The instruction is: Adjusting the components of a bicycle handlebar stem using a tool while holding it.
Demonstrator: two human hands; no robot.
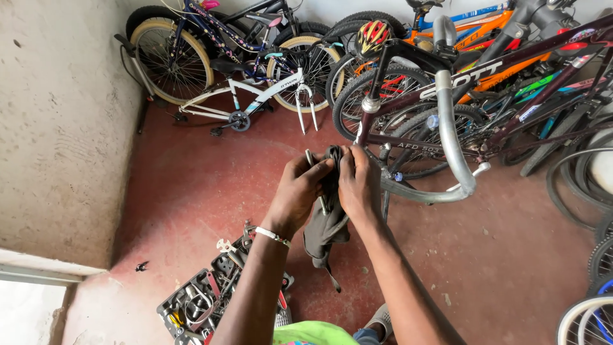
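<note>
Nearest the lens, a lime-green garment edge [314, 334] and a grey shoe toe [381, 317] show at the bottom. Just left of them, on the red concrete floor [191, 185], sits an open grey plastic tool tray [214, 297] full of mixed metal tools. Above it I see both forearms rising to mid-frame. My left hand [299, 191], with a white beaded bracelet [272, 236] at the wrist, is closed around a slim metal tool [316, 182] and the upper edge of a dark grey cloth rag [327, 227]. My right hand [359, 185] is also closed, pinching the same rag from the other side; the rag hangs down between the hands. Just beyond stands a maroon bicycle frame with curved silver handlebar [450, 128]. Farther back, a white bicycle frame [255, 96] and several other bikes stand against the wall, and a red-and-yellow helmet [372, 37] rests among them.
</note>
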